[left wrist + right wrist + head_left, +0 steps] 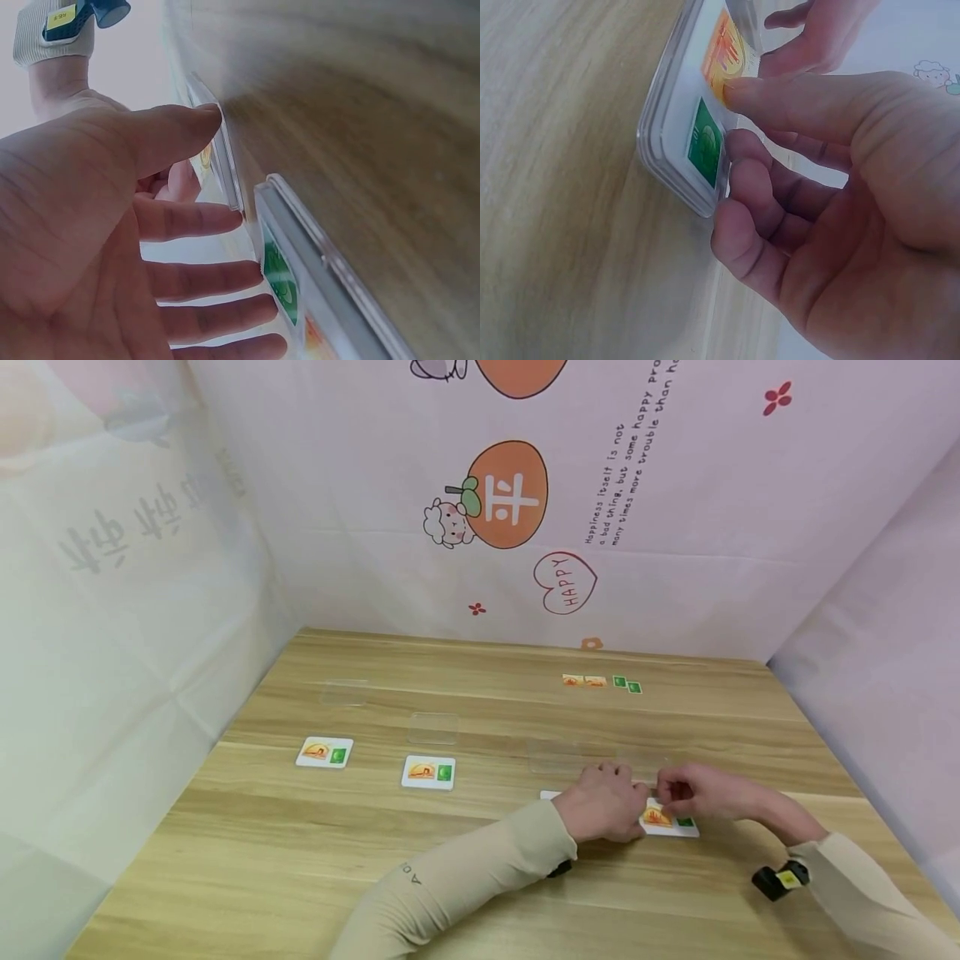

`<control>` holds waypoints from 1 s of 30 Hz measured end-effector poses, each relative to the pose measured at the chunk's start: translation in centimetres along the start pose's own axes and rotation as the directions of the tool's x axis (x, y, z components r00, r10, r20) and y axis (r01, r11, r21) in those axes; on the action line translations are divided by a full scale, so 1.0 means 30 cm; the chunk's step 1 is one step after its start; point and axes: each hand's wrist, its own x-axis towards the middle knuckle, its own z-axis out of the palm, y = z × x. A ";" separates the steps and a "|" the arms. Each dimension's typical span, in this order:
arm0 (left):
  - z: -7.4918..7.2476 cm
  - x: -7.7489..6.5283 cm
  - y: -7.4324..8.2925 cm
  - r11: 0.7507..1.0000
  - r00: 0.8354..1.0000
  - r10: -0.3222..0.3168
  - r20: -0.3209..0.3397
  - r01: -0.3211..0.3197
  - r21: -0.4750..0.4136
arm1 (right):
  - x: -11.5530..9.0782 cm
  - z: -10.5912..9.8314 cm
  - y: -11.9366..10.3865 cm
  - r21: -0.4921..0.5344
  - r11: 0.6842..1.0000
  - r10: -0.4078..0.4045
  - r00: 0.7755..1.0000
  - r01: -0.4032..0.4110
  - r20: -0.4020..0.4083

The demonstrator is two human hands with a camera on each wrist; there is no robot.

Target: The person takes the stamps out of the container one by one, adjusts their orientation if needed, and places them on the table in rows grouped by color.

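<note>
At the right of the table lies a flat white card case [675,832] bearing an orange picture sticker [724,54] and a small green one [704,141]. My right hand [708,793] holds it by the far edge with curled fingers, its thumb pressing on the orange sticker. My left hand [603,803] steadies the same case, thumb at its edge. The left fingers stretch out straight, over a second white case [549,794] that they mostly hide from above; its green sticker [279,276] shows in the left wrist view.
Two similar stickered cases [324,752] [428,772] lie to the left. Behind the cases are several clear plastic rectangles [433,728]. Loose orange stickers [583,681] and green stickers [627,684] lie near the back edge. Printed cloth [375,527] walls surround the wooden table [300,860].
</note>
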 end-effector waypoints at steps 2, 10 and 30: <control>0.000 0.001 -0.001 1.000 1.000 -0.004 0.005 0.004 -0.003 | -0.001 -0.002 0.003 -0.004 1.000 -0.004 1.000 0.004 -0.002; 0.000 -0.001 -0.012 1.000 1.000 0.001 0.000 -0.001 -0.028 | -0.002 -0.012 0.015 0.013 1.000 0.004 1.000 -0.004 0.002; 0.005 -0.011 -0.032 0.998 0.999 0.038 -0.037 -0.039 -0.038 | 0.004 -0.034 0.006 0.013 1.000 0.024 1.000 -0.024 0.006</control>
